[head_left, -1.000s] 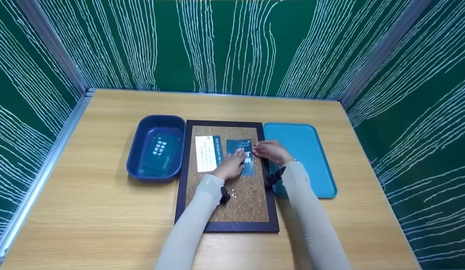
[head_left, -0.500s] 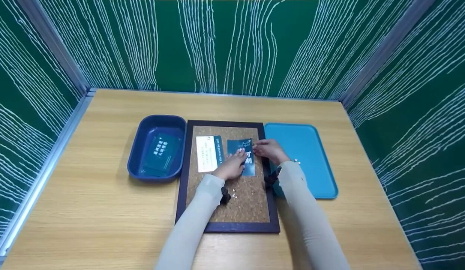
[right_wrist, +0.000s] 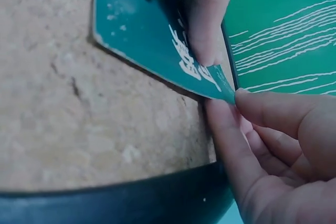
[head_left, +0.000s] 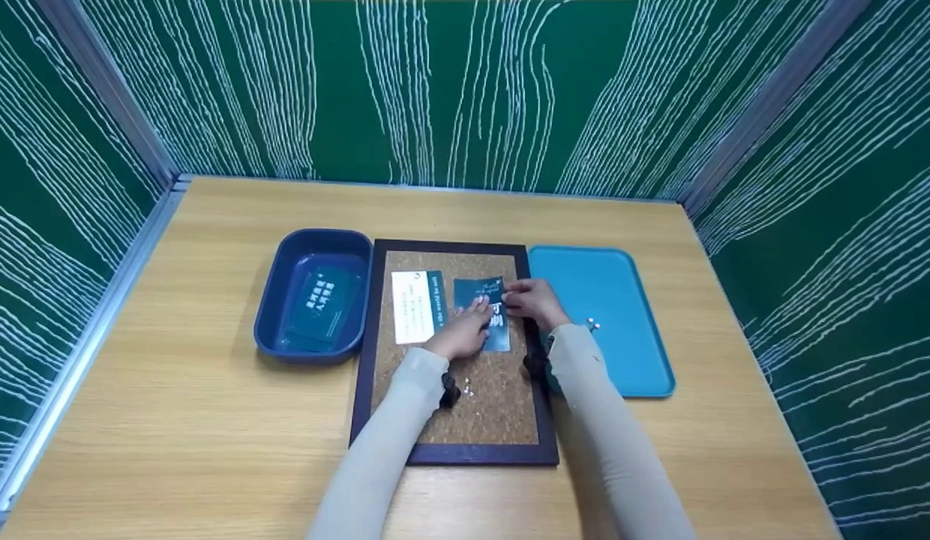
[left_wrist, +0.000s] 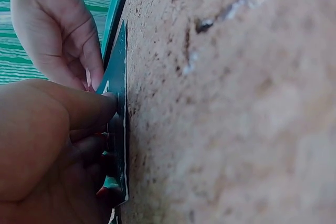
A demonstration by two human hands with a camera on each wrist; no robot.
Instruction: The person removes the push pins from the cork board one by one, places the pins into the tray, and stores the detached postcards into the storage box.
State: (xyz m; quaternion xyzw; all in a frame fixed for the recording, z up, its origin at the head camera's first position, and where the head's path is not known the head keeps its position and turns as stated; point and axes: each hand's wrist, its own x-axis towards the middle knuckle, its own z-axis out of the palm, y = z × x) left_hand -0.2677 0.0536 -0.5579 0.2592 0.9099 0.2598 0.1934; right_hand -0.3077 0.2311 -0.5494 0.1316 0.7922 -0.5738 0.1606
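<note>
My left hand (head_left: pixel 459 334) presses its fingertips on a teal card (head_left: pixel 498 341) with white lettering, laid on the cork board (head_left: pixel 502 405). In the right wrist view, thumb and forefinger of my right hand (right_wrist: pixel 278 150) pinch the edge of this card (right_wrist: pixel 136 38). The edge bends up off the cork there, near the board's dark frame. From the head view, my right hand (head_left: pixel 538 301) is at the card's right side. Left of my left hand, a white and teal card (head_left: pixel 414 307) lies on the cork.
Several small clear pins (head_left: pixel 467 388) lie on the lower cork. A deep blue bin (head_left: pixel 264 315) with teal cards (head_left: pixel 320 304) inside stands left of the board. On the right is a flat turquoise tray (head_left: pixel 634 360) with a few small pins (head_left: pixel 592 325). Green walls enclose the table.
My right wrist and forearm have shifted left, and the pins on the tray now show fully. The right fingers remain at the card's edge. My left hand has stayed in place.
</note>
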